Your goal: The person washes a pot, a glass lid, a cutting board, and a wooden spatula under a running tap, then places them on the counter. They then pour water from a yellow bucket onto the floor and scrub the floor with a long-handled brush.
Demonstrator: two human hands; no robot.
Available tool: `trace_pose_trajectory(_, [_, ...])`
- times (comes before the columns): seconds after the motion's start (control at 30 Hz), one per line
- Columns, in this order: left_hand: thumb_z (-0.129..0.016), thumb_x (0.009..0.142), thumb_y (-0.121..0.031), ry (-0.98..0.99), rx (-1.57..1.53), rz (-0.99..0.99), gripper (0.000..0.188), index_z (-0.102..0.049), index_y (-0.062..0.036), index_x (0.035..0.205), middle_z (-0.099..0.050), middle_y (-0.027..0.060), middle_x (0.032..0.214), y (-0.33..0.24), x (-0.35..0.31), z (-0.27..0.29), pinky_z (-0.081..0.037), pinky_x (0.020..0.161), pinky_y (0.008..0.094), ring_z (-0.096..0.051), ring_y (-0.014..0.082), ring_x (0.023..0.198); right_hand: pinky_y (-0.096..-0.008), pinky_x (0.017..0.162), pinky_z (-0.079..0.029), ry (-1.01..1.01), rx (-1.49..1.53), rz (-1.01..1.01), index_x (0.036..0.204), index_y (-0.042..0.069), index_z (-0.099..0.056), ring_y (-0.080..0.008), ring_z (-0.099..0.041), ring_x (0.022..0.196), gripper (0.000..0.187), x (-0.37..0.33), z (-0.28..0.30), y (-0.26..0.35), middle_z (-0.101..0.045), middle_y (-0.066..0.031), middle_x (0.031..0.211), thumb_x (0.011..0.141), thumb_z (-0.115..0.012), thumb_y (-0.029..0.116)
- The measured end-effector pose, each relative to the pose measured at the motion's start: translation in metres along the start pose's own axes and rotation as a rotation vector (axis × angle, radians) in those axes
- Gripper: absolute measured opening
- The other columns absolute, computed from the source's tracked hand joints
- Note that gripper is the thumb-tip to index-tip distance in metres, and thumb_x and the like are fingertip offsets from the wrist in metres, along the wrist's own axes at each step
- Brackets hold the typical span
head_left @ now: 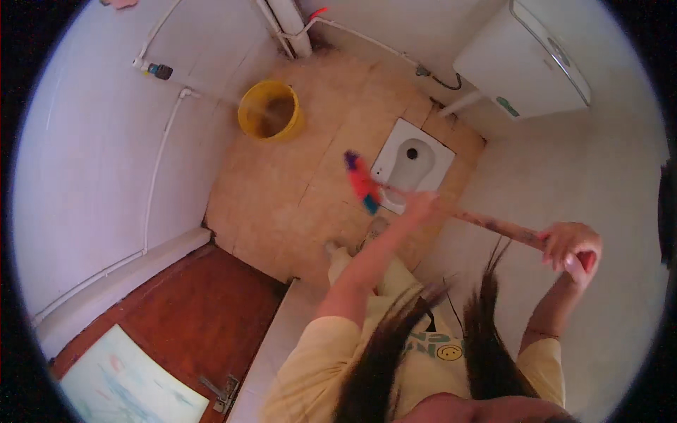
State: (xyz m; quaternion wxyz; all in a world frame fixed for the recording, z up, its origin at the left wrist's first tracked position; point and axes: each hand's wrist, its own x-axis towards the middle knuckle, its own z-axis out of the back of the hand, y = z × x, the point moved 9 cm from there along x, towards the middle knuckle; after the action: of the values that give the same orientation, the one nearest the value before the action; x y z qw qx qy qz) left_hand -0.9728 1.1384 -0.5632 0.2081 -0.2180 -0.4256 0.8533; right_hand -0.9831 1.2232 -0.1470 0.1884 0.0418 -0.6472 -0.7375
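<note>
Both hands wrapped on the broom handle [493, 224]: right hand [572, 248] fisted tight around the near top end, forearm rising steeply from the lower edge; left hand [421, 204] closed around the shaft farther down, arm stretched out nearly straight from the yellow sleeve. Handle slants down and left to the red-and-blue brush head [361, 182], on the tan tile floor [282, 190] just left of the white squat toilet pan [412, 163]. Yellow bucket [270, 111] sits far left by the wall, white cistern [522, 60] far right.

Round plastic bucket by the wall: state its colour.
Yellow: the round plastic bucket shows plainly in the head view, on the tan tiled floor.
</note>
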Motion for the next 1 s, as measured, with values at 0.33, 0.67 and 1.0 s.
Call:
trace_pose_trajectory(0.33, [-0.061,0.069,-0.02,0.212,0.238,0.143,0.01,-0.062,-0.0121,0.075,-0.061,0.01,0.07,-0.018,0.044,0.017,-0.039,0.071,0.0463,-0.06,0.0286,0.075,-0.0291,0.057,-0.036,-0.732,0.23,-0.071,0.059,0.012,-0.039,-0.012,-0.038,0.046,0.025,-0.139,0.162,-0.11,-0.037,0.0013,0.048,0.08,-0.052,0.017])
trace_pose_trajectory(0.67, [-0.06,0.066,-0.014,-0.189,-0.218,-0.179,0.009,-0.058,-0.0098,0.075,-0.06,0.01,0.074,-0.095,0.125,-0.042,-0.041,0.068,0.0454,-0.057,0.03,0.078,-0.0319,0.058,-0.028,-0.562,0.235,0.112,0.059,0.013,-0.033,-0.0137,-0.033,0.054,0.027,-0.119,0.167,-0.021,-0.034,0.0012,0.056,0.078,-0.05,0.019])
trace_pose_trajectory(1.0, [-0.056,0.076,-0.035,-0.622,-0.414,0.519,0.048,-0.048,-0.0088,0.114,-0.059,0.0104,0.092,0.316,-0.052,0.073,-0.04,0.082,0.0399,-0.055,0.0293,0.085,-0.0307,0.07,-0.029,-0.909,0.343,0.105,0.057,0.011,-0.034,-0.0131,-0.029,0.058,0.031,-0.09,0.175,-0.021,-0.027,-0.0002,0.054,0.08,-0.054,0.017])
